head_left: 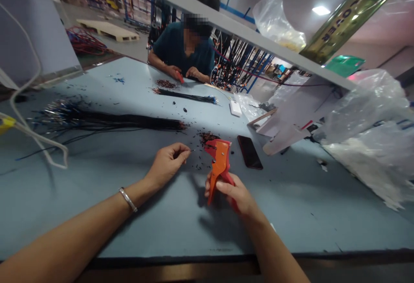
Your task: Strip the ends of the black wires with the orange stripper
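My left hand (168, 162) is closed in a pinch on a thin wire (193, 150), whose short end sticks out past the fingertips toward the right. Most of that wire is hidden by the hand. In my right hand (237, 192) is an orange and red wire stripper (221, 158), gripped by its handles with the jaws pointing up and left. A small gap separates the wire end from the stripper's jaws. Behind the jaws lies a pile of small dark cut bits (208, 138). Beyond my left hand a long bundle of black wires (129, 120) stretches across the table.
A phone (250, 151) lies right of the stripper on the blue table (145, 231). Across the table a co-worker (184, 50) holds a red tool, near a second wire bundle (187, 96). A white cable (39, 134) hangs at left; plastic bags (371, 132) crowd the right.
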